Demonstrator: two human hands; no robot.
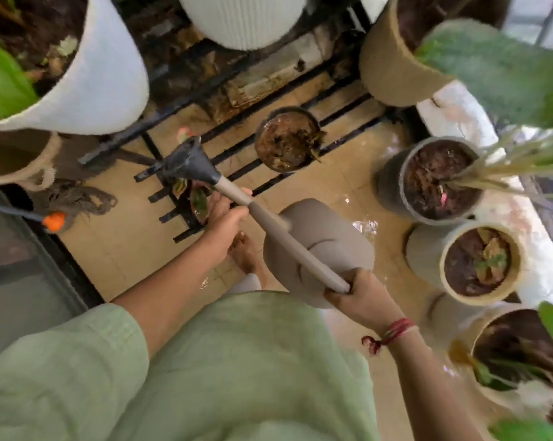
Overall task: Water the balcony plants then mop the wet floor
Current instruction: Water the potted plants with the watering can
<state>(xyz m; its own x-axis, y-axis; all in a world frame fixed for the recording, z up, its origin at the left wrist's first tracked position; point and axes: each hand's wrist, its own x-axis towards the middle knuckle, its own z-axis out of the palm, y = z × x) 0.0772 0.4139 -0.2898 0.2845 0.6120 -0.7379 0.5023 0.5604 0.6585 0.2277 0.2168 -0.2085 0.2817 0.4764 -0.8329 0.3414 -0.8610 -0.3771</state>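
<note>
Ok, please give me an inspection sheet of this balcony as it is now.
Surface: tiled floor, wet; puddle beside watering can.
Job's things: watering can held tilted; red-leaved plant below spout; mop head on floor, left.
Clutter: nothing seen.
Hands: left hand grips spout; right hand grips handle.
Cables: nothing seen.
Surroundings: grey pot, cream pot at right; small dark pot waterlogged; black metal rack holds white pots.

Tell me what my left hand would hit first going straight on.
Probably the small dark round pot of wet soil, though it seems to sit lower than the left hand.
</note>
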